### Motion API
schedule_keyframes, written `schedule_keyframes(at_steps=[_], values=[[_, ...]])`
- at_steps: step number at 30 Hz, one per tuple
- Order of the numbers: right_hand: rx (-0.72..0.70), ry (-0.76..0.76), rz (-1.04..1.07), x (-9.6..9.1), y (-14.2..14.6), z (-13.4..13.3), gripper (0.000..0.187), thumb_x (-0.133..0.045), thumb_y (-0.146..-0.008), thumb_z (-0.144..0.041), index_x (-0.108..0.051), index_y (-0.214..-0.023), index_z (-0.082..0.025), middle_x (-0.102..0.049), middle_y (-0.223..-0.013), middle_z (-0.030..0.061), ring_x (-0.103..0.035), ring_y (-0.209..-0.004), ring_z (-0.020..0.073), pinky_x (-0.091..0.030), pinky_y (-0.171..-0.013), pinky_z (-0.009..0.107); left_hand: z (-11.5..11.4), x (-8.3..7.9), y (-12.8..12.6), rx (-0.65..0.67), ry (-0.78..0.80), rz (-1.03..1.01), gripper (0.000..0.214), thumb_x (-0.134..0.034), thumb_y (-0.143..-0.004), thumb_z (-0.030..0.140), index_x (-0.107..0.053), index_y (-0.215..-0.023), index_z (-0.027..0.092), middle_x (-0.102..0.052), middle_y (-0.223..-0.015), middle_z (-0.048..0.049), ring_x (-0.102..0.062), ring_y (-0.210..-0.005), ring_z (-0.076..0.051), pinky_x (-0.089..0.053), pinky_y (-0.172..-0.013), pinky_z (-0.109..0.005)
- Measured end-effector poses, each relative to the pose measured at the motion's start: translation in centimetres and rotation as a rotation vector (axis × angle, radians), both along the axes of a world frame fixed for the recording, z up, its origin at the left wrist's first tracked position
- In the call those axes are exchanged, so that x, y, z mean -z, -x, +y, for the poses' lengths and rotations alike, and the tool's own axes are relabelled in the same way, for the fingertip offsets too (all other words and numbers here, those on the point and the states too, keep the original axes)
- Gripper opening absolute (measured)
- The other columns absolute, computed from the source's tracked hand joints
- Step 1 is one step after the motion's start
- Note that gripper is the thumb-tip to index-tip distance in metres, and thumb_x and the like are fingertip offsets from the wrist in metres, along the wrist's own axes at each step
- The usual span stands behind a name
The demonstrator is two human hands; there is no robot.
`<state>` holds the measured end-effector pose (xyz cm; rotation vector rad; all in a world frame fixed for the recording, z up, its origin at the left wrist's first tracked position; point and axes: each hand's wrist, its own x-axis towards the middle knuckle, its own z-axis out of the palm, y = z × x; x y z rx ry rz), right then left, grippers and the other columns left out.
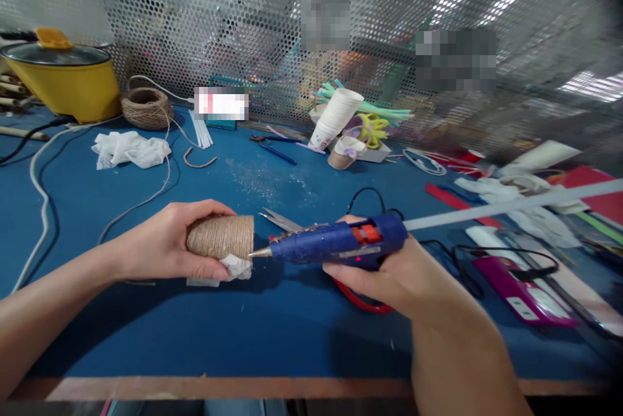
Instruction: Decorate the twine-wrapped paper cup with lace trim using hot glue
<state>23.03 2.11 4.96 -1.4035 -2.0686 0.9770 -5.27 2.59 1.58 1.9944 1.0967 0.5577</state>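
My left hand [175, 244] is wrapped round a twine-covered cylinder [221, 235] that lies on its side in the grip. A crumpled white scrap [237, 267] shows at the cylinder's lower right edge, by my thumb. In my right hand [389, 280] is a blue hot glue gun [326, 244], a long glue stick [516, 204] reaching out of its back to the right. The gun's metal nozzle points left, at the cylinder's rim near the white scrap; whether it touches cannot be made out. Scissors [280, 219] with red handles lie under the gun, partly hidden.
A twine ball [146, 109], white cloth [130, 148] and yellow pot [73, 82] stand at the back left. Pliers [277, 148] and stacked paper cups [335, 119] are at the back. A purple device [528, 293], cables and scraps crowd the right. Perforated metal closes the back.
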Motion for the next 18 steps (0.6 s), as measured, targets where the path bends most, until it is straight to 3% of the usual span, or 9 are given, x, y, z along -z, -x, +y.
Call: schedule_keyframes(at_steps=[6, 10, 14, 18], values=[[-0.048, 0.061, 0.127, 0.1, -0.1, 0.4, 0.014, -0.066, -0.071, -0.033, -0.066, -0.073, -0.019, -0.057, -0.053, -0.0015, -0.049, -0.043, 0.0107, -0.043, -0.042, 0.022, 0.2, 0.6, 0.1, -0.002, 0.054, -0.073, 0.054, -0.071, -0.069, 0.041, -0.054, -0.114, 0.018, -0.064, -0.099, -0.0043, -0.06, -0.083, -0.02, -0.049, -0.069, -0.028], [-0.045, 0.152, 0.326, 0.7, 0.1, 0.8, 0.017, -0.066, -0.076, -0.034, -0.064, -0.079, -0.017, -0.048, -0.042, -0.0059, -0.043, -0.038, 0.0079, -0.041, -0.042, 0.021, 0.2, 1.1, 0.0, -0.019, 0.088, -0.139, 0.056, -0.073, -0.067, 0.042, -0.054, -0.114, 0.018, -0.063, -0.1, -0.004, -0.059, -0.085, -0.021, -0.048, -0.071, -0.028], [0.053, 0.196, 0.508, 1.5, 0.4, 1.5, 0.028, -0.074, -0.069, -0.04, -0.06, -0.071, -0.016, -0.054, -0.05, -0.0029, -0.047, -0.045, 0.0077, -0.04, -0.044, 0.02, 0.2, 1.5, 0.0, -0.048, 0.134, -0.196, 0.059, -0.075, -0.064, 0.044, -0.054, -0.113, 0.018, -0.061, -0.1, -0.0038, -0.057, -0.086, -0.021, -0.048, -0.072, -0.028], [0.19, 0.213, 0.561, 2.0, 0.4, 2.5, 0.044, -0.079, -0.058, -0.05, -0.059, -0.074, -0.015, -0.058, -0.062, -0.0006, -0.05, -0.052, 0.0082, -0.043, -0.049, 0.02, 0.2, 1.5, -0.3, -0.053, 0.168, -0.221, 0.063, -0.076, -0.062, 0.043, -0.053, -0.114, 0.016, -0.06, -0.099, -0.0044, -0.056, -0.085, -0.021, -0.047, -0.07, -0.028]])
